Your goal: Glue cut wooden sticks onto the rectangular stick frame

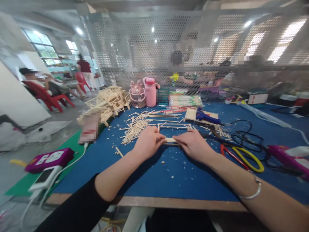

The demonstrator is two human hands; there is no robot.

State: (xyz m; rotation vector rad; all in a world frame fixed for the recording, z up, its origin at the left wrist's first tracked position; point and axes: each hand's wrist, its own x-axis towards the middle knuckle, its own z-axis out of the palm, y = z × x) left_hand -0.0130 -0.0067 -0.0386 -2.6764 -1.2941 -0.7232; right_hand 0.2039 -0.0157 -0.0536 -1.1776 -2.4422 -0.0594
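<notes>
Wooden sticks [171, 140] sit pinched in the fingertips of the left hand [149, 142] and right hand [195, 144] over a blue table [154, 183], beside a slim frame [175, 127]; whether joined is unclear. Assembled pieces [111, 99] pile at left; loose sticks [133, 131] lie unassembled beyond the left hand.

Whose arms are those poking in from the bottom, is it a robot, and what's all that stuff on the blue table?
No robot here! A person wears a camera on their head, looking forward and down, so you see their own arms. Their bare left hand and right hand pinch thin wooden sticks between them. Just behind is a stick frame; I can't tell whether they're joined. On the blue tabletop lie a messy pile of loose sticks and a blue glue gun. Farther back stands a pink bottle.
</notes>
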